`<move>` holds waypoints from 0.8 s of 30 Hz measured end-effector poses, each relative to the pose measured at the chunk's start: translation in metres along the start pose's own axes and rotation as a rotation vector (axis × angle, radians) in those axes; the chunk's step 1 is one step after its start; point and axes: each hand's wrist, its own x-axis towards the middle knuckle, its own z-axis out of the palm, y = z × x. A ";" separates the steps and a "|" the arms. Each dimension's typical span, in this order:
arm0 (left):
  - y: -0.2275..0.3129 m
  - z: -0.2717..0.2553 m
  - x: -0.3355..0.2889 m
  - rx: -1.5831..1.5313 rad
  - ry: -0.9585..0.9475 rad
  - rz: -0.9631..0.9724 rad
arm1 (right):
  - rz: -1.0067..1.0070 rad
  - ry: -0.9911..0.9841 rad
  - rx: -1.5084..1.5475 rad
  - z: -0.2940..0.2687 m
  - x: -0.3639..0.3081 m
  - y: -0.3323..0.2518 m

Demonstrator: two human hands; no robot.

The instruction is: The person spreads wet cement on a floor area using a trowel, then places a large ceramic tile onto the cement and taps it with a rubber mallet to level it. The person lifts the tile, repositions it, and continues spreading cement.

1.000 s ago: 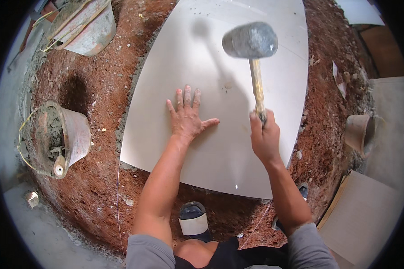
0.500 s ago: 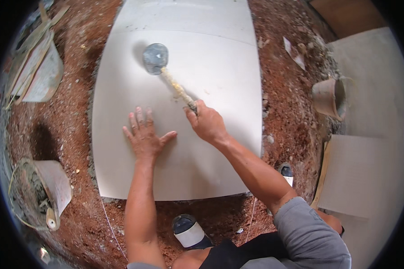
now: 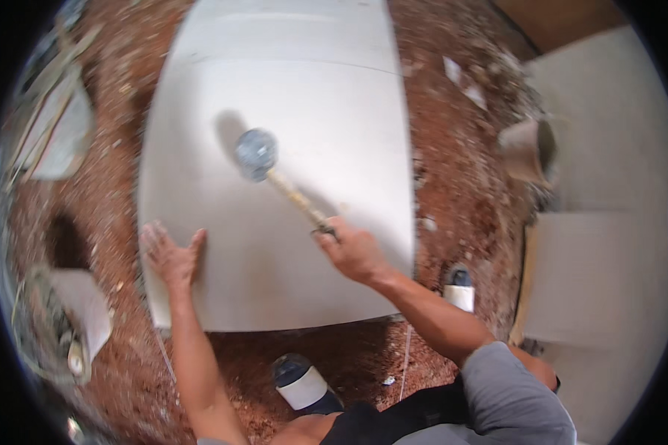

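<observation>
In front of me lies a large pale tile. My right hand grips a rubber mallet by its yellowish, worn handle. The round grey head is over the middle of the tile, with its shadow falling up and to the left, apart from it. My left hand lies open, fingers spread, by the tile's left edge; whether the fingertips reach over the edge is blurred.
Reddish soil flanks the tile. A mortar bucket sits at lower left, another container above it. A tipped bucket and pale slabs lie right. My shoe is below the tile's near edge.
My left hand has slid left and a little nearer, from the tile's middle to its left edge. The mallet and right hand have come nearer. The whole view has shifted slightly.
</observation>
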 end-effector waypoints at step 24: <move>-0.029 -0.005 -0.002 -0.076 -0.004 -0.007 | -0.129 -0.076 -0.334 -0.011 0.042 -0.050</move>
